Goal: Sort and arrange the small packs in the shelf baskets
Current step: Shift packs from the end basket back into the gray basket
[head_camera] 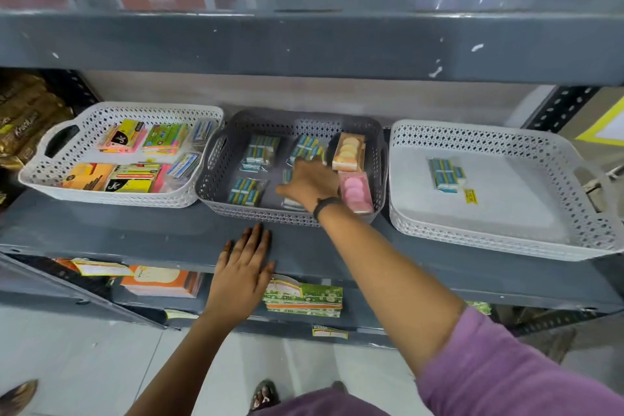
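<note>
Three baskets stand side by side on a grey shelf. The dark grey middle basket (216, 192) holds several small blue-and-white packs (261, 150) and two clear boxes, one orange (348, 152), one pink (355, 191). My right hand (309, 182) reaches into this basket, palm down over a pack that it mostly hides; whether the fingers grip it is unclear. My left hand (244, 268) lies flat and open on the shelf's front edge, holding nothing. The white right basket (506, 240) holds one blue-and-white pack (446, 174) and a yellow label (471, 196).
The white left basket (40, 176) is full of colourful sticky-note packs and small boxes. The upper shelf (304, 44) overhangs close above the baskets. Brown snack packets (20, 118) sit at far left. Green and orange packs (304, 299) lie on the shelf below.
</note>
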Motion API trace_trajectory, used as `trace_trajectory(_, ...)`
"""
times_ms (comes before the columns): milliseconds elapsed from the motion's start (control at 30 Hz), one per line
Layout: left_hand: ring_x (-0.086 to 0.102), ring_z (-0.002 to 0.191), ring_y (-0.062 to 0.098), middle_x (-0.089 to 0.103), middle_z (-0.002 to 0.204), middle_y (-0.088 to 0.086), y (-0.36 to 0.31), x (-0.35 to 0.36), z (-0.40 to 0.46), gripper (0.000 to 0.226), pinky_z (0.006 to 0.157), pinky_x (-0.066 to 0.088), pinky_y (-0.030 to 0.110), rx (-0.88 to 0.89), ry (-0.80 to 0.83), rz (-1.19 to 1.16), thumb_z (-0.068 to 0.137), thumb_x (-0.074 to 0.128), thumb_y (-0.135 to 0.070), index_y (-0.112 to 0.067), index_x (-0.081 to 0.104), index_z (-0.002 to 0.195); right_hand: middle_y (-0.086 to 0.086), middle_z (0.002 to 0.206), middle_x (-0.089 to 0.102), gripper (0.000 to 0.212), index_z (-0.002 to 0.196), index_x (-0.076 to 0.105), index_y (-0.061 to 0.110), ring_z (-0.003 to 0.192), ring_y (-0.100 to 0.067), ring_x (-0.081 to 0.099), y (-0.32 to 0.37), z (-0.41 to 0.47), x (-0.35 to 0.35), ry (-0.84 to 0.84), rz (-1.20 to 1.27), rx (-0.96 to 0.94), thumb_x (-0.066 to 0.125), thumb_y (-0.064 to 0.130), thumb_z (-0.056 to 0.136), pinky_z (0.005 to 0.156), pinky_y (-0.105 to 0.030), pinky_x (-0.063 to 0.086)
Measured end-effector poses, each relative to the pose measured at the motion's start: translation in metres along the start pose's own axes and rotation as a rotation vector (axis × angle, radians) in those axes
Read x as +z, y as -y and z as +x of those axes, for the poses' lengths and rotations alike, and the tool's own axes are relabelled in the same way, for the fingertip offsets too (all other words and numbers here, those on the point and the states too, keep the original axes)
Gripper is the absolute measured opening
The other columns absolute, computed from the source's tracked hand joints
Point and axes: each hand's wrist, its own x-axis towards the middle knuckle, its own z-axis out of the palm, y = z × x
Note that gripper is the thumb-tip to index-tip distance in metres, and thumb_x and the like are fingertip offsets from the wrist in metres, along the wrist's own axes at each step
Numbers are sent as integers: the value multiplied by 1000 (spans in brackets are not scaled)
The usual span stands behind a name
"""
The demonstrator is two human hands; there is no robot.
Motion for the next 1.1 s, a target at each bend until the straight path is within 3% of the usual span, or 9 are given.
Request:
trace_trajectory(200, 39, 135, 24, 38, 148, 6, 1, 3, 0, 64, 108, 19, 40, 10, 6, 10, 94, 8, -49, -15, 36, 141, -14, 130, 49, 50, 128, 51, 8, 116, -26, 53, 0, 22, 34, 59, -183, 26, 60, 33, 86, 89, -33, 46)
trace_trajectory(333, 36, 136, 23, 36, 150, 5, 2, 5, 0, 64, 109, 19, 40, 9, 2, 9, 94, 8, -49, -16, 34, 142, -14, 127, 52, 54, 121, 56, 9, 107, -28, 60, -4, 18, 19, 44, -58, 39, 65, 44, 81, 72, -32, 47)
trace_trajectory(433, 35, 137, 22, 34, 150, 4, 2, 6, 0, 64, 109, 17, 40, 7, -7, 8, 94, 6, -50, -17, 32, 143, -12, 109, 61, 37, 103, 64, 11, 94, -28, 63, -30, 5, -13, -311, 110, -15, 58, 43, 85, 63, -29, 50)
trace_trajectory(500, 33, 138, 21, 34, 151, 4, 2, 6, 0, 64, 110, 17, 40, 10, -17, 1, 94, 6, -50, -18, 32, 143, -15, 106, 63, 32, 101, 66, 11, 97, -32, 63, -63, 2, -38, -613, 172, 65, 52, 37, 87, 67, -31, 50)
trace_trajectory(567, 32, 138, 20, 33, 151, 4, 2, 7, 0, 66, 110, 19, 40, 11, -28, -3, 94, 4, -51, -18, 32, 143, -20, 108, 64, 35, 104, 64, 8, 102, -36, 59, -105, 5, -56, -765, 144, 186, 48, 35, 88, 71, -35, 48)
trace_trajectory(700, 30, 139, 19, 31, 152, 2, 1, 8, 0, 68, 111, 26, 45, 0, -33, 0, 93, 3, -52, -18, 32, 144, -23, 130, 49, 44, 123, 51, 8, 124, -39, 42, -190, 21, -67, -455, 115, 538, 55, 29, 85, 96, -48, 41)
trace_trajectory(833, 31, 139, 19, 31, 152, 2, 1, 9, 1, 69, 111, 26, 44, -15, -21, 20, 92, 1, -53, -19, 32, 144, -23, 135, 47, 54, 128, 44, 9, 125, -40, 42, -229, 25, -61, -129, 88, 619, 56, 37, 84, 101, -48, 38)
trace_trajectory(967, 33, 138, 21, 34, 151, 4, -1, 7, -1, 69, 110, 24, 43, -18, -20, 14, 92, 1, -52, -18, 34, 143, -22, 125, 56, 56, 124, 46, 7, 119, -40, 49, -229, 19, -57, -166, 31, 568, 67, 28, 77, 90, -43, 46)
trace_trajectory(1100, 32, 139, 22, 33, 151, 4, -1, 4, -1, 70, 111, 27, 46, -16, -12, 1, 92, 0, -52, -17, 33, 143, -18, 117, 63, 63, 115, 53, 5, 107, -36, 60, -221, 10, -64, -168, 88, 578, 70, 37, 64, 77, -36, 47)
